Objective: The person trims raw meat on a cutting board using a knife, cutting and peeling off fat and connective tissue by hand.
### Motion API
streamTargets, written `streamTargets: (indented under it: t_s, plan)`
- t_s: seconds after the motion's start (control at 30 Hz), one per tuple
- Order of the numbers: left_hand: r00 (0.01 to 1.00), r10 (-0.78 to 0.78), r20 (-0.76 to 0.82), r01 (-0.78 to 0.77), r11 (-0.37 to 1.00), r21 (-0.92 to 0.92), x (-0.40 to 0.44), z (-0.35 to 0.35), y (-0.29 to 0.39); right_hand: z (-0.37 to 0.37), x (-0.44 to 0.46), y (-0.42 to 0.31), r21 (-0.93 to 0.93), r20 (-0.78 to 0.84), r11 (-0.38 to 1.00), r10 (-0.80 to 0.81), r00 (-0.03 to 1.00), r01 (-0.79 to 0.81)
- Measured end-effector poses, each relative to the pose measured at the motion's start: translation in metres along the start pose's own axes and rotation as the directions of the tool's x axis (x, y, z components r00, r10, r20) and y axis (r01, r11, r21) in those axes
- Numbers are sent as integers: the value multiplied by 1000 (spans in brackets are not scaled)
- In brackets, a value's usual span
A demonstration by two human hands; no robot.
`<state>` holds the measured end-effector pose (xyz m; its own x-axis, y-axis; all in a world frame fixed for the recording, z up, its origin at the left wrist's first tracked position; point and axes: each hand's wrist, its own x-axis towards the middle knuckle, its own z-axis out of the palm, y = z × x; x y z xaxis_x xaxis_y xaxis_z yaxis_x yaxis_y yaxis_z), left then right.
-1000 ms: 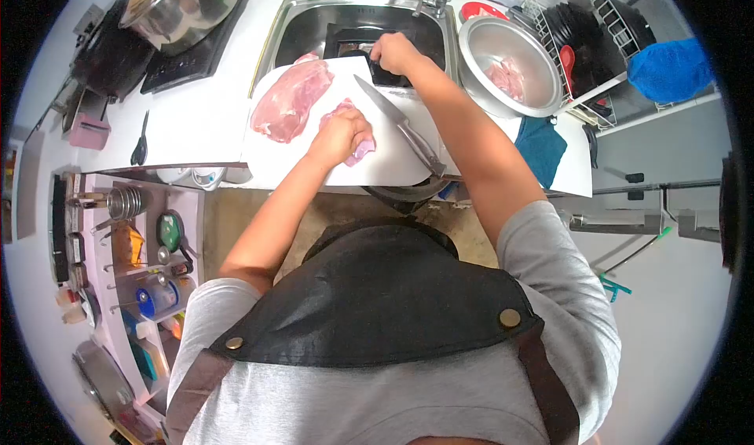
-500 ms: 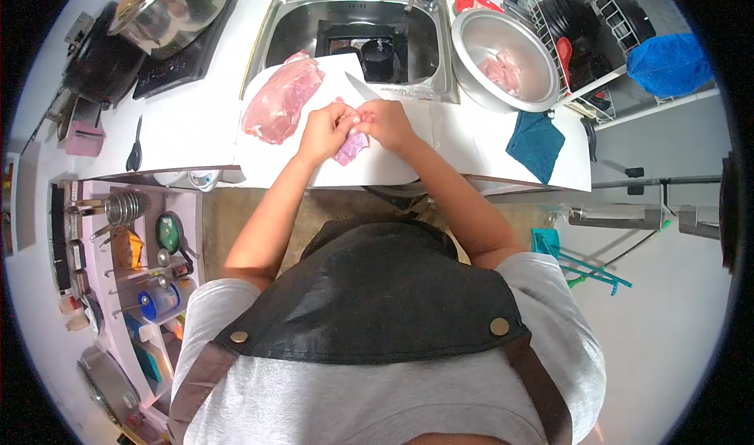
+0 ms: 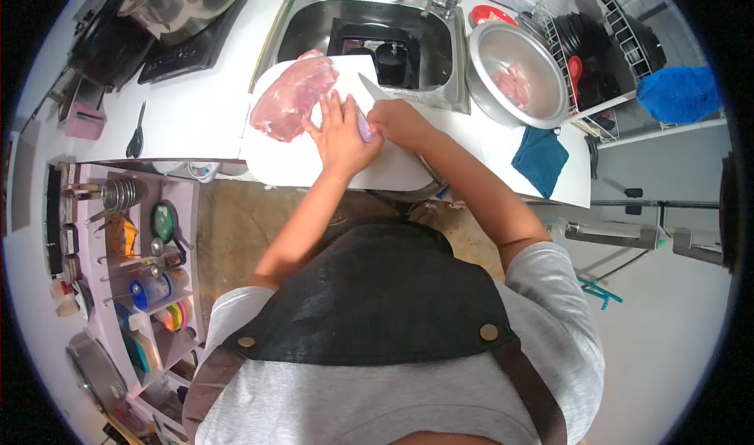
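Cutting board (image 3: 275,162): before the sink (image 3: 301,32), large meat (image 3: 292,103) on its left
Knife (image 3: 369,87): right of that
Basin (image 3: 484,72): right of the sink (smaller pieces (image 3: 512,85) inside, I see)

We're on one head-worn cam, wide fisheye. We sit on the near side of the sink (image 3: 306,32), higher than it, facing forward and steeply down. Close range: the wearer's apron (image 3: 377,311), nearer than the sink, is right under us.
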<state>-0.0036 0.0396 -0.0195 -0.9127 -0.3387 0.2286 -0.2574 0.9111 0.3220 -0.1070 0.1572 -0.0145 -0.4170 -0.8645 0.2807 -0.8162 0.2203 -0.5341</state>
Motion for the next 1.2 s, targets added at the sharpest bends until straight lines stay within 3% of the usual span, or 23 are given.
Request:
streamTargets:
  t_s: [0.23,0.3,0.43,0.53,0.6,0.63,0.7,0.73,0.8,0.83,0.9,1.03,1.13,1.2]
  plan:
    - [994,-18,109,5,993,119,8,11,-3,-4,22,-14,-53,160,996,-68,985,77]
    - [992,-20,128,5,993,114,9,7,-5,4,22,-10,6,5,993,-117,993,117]
    - [965,-16,263,-29,986,166,4,-10,0,5,37,12,-18,-115,980,-200,973,199]
    - [966,-14,258,-22,991,135,4,-12,-5,-5,41,22,52,27,979,-199,980,198]
    - [973,28,227,-50,994,95,4,-10,-9,-13,36,27,228,343,972,-130,930,52]
    - [974,25,227,-47,994,94,4,-10,-10,-22,34,19,228,346,972,-132,929,53]
    - [976,77,205,-95,992,78,3,-12,-12,-33,25,1,161,466,979,-185,865,123]
    - [975,78,207,-96,992,78,3,-13,-12,-31,24,-1,163,467,979,-184,865,121]
    - [968,88,237,-112,989,91,2,-15,-11,-26,19,-3,145,395,934,-358,846,328]
    - [967,89,239,-114,989,91,1,-15,-11,-24,18,-1,146,394,934,-357,847,325]
    - [965,86,248,-112,989,92,2,-16,-12,-22,20,0,104,481,918,-383,789,383]
    - [966,94,240,-122,987,107,1,-17,-11,-22,19,-6,60,459,895,-418,784,442]
    - [965,90,245,-119,987,109,0,-17,-9,-16,14,-3,82,316,856,-508,801,510]
    - [967,100,233,-130,985,117,-1,-15,-11,-14,17,0,-199,391,660,-624,677,724]
